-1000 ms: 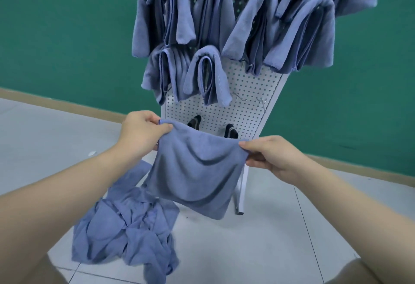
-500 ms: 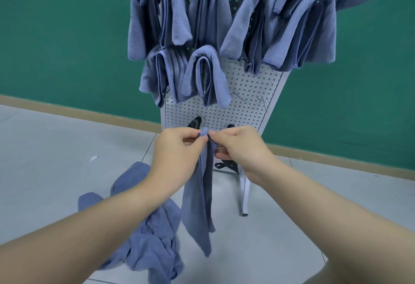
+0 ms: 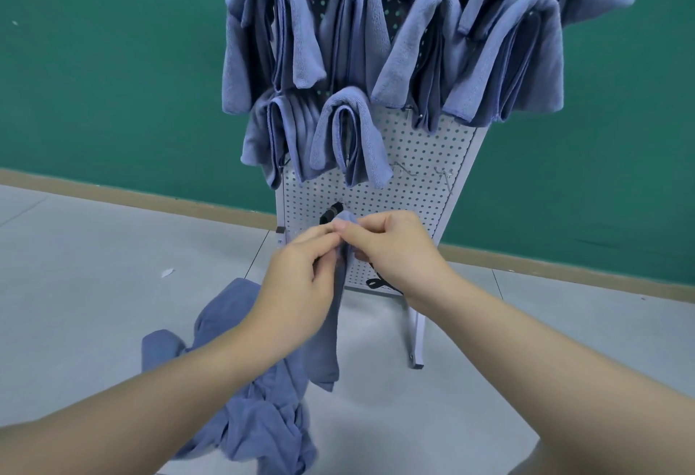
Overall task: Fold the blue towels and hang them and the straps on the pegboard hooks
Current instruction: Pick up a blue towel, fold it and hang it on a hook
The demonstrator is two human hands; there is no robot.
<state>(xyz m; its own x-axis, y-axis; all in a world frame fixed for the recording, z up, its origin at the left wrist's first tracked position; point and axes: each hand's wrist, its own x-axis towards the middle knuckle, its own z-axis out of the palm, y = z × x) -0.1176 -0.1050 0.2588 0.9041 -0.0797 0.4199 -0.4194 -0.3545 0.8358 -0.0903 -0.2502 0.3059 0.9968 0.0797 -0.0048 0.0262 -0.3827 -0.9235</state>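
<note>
A blue towel (image 3: 333, 339) hangs folded in half lengthwise between my hands. My left hand (image 3: 301, 279) and my right hand (image 3: 391, 249) pinch its top corners together in front of the lower part of the white pegboard (image 3: 421, 158). Several folded blue towels (image 3: 349, 136) hang on hooks across the board's upper rows. Two bare hooks (image 3: 406, 170) stick out at the right of the second row. Black straps (image 3: 331, 213) hang low on the board, partly hidden by my hands. A heap of loose blue towels (image 3: 259, 425) lies on the floor under my left forearm.
The pegboard stands on a white leg (image 3: 415, 339) on the grey tiled floor, in front of a green wall (image 3: 113, 80) with a tan baseboard. A small white scrap (image 3: 167, 272) lies on the floor at the left.
My hands came together from holding the towel spread flat, folding it in half. It now hangs narrow from the pinched corners, and the view has moved closer to the board.
</note>
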